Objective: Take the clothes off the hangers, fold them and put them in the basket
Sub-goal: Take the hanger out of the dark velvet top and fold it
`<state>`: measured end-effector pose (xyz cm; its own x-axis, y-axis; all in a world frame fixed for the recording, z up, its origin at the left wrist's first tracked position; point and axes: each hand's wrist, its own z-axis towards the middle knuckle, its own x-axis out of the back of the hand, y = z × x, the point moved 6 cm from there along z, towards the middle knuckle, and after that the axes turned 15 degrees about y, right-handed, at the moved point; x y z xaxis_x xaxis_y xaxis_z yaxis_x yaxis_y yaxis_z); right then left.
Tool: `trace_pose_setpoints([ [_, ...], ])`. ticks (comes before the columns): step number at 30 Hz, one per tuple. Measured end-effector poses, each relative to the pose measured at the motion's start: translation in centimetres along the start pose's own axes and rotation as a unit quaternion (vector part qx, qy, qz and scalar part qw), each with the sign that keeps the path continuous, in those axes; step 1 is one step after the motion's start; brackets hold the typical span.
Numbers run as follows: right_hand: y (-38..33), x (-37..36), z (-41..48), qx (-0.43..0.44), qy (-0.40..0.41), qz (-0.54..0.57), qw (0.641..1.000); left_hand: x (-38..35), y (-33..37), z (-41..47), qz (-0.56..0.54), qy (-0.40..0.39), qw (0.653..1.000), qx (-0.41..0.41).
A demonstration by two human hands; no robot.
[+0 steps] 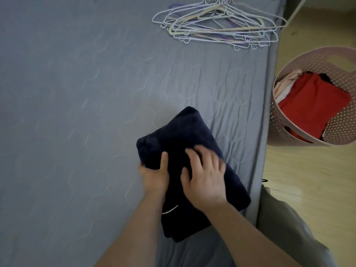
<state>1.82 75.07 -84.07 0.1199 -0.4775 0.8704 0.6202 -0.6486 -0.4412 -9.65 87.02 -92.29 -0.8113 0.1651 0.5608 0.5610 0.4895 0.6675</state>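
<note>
— What is the surface, and what shows of the room?

— A bed (77,93) with a grey sheet stitched in hexagons. Pale wooden floor (308,180) runs along its right edge, from 1 to 5 o'clock.

— Any containers?

— One pink basket (277,124) with a dotted wall stands on the floor at 3 o'clock, just beside the bed. In it a red garment (312,101) lies on top, with pale folded clothes (285,83) at its left and something dark behind.

— And on the bed?

— A heap of wire hangers (217,27) at 1 o'clock. A dark folded garment (183,135) lies at 5 o'clock, near the bed's edge.

— The hands?

— The left grip (154,174) pinches the garment's left edge, thumb on top. The right grip (206,180) lies flat on it, fingers spread, slightly blurred.
</note>
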Motion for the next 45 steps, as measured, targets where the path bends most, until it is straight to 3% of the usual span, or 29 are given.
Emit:
trace_pose_setpoints([
  [3, 4.2, -3.8, 0.8, -0.083, -0.141, -0.036, 0.986, -0.4, -1.5, 0.2, 0.055, -0.027, 0.998, -0.003],
  [6, 7.5, -7.3, 0.4, -0.128, -0.290, 0.004, 0.948, -1.1, -2.2, 1.3, 0.138, -0.025, 0.990, -0.011],
  [10, 9.3, -7.7, 2.0, -0.166, -0.286, 0.163, 0.929, -2.1, -1.9, 1.7, 0.128, -0.037, 0.991, 0.022],
  [13, 12.6, -6.8, 2.4, -0.331, -0.218, 0.258, 0.881, -1.9, -2.2, 1.0, 0.136, -0.045, 0.986, 0.086],
  [16, 15.1, -6.9, 2.2, -0.357, -0.342, 0.208, 0.844, -1.7, -1.7, -1.6, 0.144, -0.060, 0.967, 0.200],
  [18, 15.8, -6.1, 2.7, -0.357, -0.429, 0.245, 0.793, -2.4, -0.8, -3.2, 0.133, -0.046, 0.959, 0.244],
  [21, 16.4, -2.6, 4.5, -0.373, -0.466, 0.318, 0.736, -4.0, 3.8, -5.7, 0.141, -0.039, 0.973, 0.177],
  [25, 18.3, 2.7, 8.5, -0.382, -0.430, 0.342, 0.744, -6.2, 10.0, -9.2, 0.140, -0.055, 0.985, 0.081],
  [29, 22.4, 9.4, 12.3, -0.381, -0.340, 0.325, 0.796, -9.7, 15.5, -12.9, 0.151, -0.074, 0.986, 0.012],
  [33, 27.7, 17.5, 15.3, -0.386, -0.200, 0.334, 0.836, -16.3, 21.3, -18.5, 0.118, -0.134, 0.980, -0.086],
  [36, 32.6, 21.7, 15.8, -0.420, -0.109, 0.349, 0.831, -22.6, 25.0, -22.7, 0.111, -0.190, 0.963, -0.158],
  [39, 37.3, 22.9, 15.5, -0.471, -0.055, 0.347, 0.809, -29.5, 27.5, -26.0, 0.146, -0.237, 0.944, -0.176],
  [45, 45.7, 20.1, 16.9, -0.525, 0.022, 0.315, 0.790, -44.5, 31.1, -28.9, 0.238, -0.327, 0.863, -0.304],
])
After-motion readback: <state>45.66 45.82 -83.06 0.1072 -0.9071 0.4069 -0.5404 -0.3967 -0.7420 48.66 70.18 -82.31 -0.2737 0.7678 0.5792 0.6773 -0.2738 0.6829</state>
